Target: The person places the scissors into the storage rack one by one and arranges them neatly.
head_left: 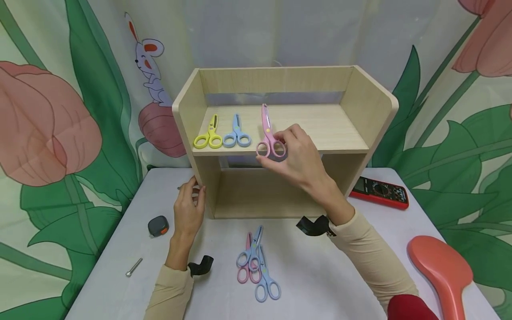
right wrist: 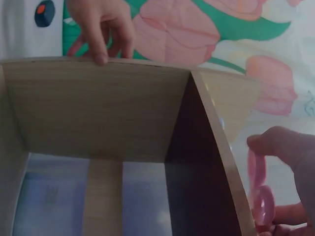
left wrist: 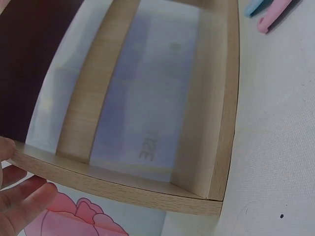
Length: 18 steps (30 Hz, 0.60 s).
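Observation:
My right hand [head_left: 302, 158] pinches a pair of pink scissors [head_left: 267, 133] by the handles at the front edge of the upper shelf, blades pointing to the back. The right wrist view shows the pink handle loops [right wrist: 261, 191] between thumb and fingers. On that shelf, to the left, lie yellow scissors [head_left: 210, 133] and blue scissors [head_left: 237, 132] side by side. My left hand [head_left: 189, 204] rests with its fingertips against the left side panel of the wooden shelf unit [head_left: 280, 74]; in the left wrist view its fingers [left wrist: 29, 196] touch the panel's edge.
In front of the unit lies a pile of blue scissors [head_left: 268, 280] and pink scissors [head_left: 242, 274]. A tape measure [head_left: 158, 226] and a bolt [head_left: 134, 267] are at left. A red multimeter [head_left: 380, 192] and a coral paddle-shaped object [head_left: 442, 266] lie at right.

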### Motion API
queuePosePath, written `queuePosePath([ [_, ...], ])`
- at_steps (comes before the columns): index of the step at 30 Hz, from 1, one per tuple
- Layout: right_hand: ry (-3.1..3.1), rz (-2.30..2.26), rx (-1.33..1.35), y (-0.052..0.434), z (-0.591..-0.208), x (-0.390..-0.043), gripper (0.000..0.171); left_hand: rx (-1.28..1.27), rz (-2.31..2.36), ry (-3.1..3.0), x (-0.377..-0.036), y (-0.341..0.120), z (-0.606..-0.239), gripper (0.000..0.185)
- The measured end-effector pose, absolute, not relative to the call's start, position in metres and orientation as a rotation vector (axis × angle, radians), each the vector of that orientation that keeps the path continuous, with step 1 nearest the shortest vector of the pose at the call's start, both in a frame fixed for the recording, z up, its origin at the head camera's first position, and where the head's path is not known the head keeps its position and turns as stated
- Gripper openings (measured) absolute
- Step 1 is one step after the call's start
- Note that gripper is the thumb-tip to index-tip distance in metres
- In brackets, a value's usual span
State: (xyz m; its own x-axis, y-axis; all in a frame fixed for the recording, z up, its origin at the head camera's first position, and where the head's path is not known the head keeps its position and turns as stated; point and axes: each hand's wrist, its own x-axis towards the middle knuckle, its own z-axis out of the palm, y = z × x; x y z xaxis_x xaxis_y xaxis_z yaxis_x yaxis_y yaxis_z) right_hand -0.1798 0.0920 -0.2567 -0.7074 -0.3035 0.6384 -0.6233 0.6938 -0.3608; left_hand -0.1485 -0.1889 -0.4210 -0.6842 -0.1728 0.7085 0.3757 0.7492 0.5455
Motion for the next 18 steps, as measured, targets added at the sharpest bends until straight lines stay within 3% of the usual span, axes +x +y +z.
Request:
queuePosePath([
  [8, -2.531, 0.872, 0.617, 0.083, -0.245, -0.204, 0.055, -0.176, -0.872, -2.137, -0.148, -0.188, -0.423, 0.038],
  [18, -2.677, 0.890, 0.616, 0.082, -0.235, -0.214, 0.064, -0.194, -0.882, -2.117, -0.148, -0.189, -0.422, 0.037],
])
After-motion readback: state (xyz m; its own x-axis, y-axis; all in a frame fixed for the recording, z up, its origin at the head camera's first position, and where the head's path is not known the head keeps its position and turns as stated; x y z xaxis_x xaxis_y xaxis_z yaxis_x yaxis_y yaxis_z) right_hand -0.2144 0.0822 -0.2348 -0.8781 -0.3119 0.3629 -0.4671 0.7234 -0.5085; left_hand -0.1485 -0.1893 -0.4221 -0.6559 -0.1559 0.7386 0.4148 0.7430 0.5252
